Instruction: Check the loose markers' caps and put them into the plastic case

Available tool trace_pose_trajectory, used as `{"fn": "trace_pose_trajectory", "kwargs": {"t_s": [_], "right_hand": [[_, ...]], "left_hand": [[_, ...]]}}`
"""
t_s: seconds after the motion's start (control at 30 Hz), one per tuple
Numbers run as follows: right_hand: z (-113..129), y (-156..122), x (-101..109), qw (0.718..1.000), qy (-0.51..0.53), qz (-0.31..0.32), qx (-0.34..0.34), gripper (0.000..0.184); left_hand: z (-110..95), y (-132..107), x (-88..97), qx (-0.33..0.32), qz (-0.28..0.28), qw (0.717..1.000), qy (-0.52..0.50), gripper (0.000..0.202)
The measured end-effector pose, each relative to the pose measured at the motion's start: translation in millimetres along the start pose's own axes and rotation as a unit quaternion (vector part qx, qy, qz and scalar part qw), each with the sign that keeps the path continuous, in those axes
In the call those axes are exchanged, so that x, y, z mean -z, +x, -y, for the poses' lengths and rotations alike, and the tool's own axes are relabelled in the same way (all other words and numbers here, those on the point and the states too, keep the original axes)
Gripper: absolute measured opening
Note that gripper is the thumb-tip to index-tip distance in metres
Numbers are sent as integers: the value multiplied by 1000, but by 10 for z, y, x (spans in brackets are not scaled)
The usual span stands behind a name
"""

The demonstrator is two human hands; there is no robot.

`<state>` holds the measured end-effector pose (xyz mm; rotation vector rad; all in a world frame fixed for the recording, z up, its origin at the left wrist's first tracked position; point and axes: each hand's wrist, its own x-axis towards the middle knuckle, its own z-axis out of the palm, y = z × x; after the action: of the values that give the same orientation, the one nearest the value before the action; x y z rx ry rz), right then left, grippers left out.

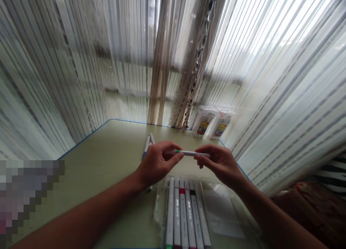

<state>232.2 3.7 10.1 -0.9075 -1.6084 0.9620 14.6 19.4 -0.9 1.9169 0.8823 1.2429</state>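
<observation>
A white marker with a green band [189, 153] is held level between my two hands, above the table. My left hand [159, 160] pinches its green-banded end between thumb and fingers. At the other end, the fingers of my right hand [217, 160] are closed on it. Just below my hands lies an open clear plastic case [159, 209] with several white markers [183, 213] side by side in it; red and black bands show on some. More markers [147, 146], one with a blue part, lie partly hidden behind my left hand.
Two clear boxes with colourful labels [203, 122] stand at the table's back right corner. Striped sheer curtains [129, 61] hang along the blue-edged table [108, 144]. Patterned fabric [305, 209] sits at the lower right. A blurred patch covers the lower left.
</observation>
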Motion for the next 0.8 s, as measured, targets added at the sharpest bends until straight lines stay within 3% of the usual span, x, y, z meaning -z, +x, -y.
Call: {"fn": "trace_pose_trajectory", "kwargs": {"t_s": [0.27,0.4,0.57,0.8], "right_hand": [[92,-77,-96,993,-117,-1,17,20],[85,-53,-78,996,-89,-1,16,18],[35,-37,-53,1000,-11,-3,9,20],[74,-67,-73,996,-88,-4,10,21]], "left_hand": [[-110,-63,-116,21,36,999,-32,17],[-79,-39,-127,53,43,993,-95,15],[-56,4,-97,57,29,993,-99,18],[-80,-26,-109,42,40,997,-51,18]]}}
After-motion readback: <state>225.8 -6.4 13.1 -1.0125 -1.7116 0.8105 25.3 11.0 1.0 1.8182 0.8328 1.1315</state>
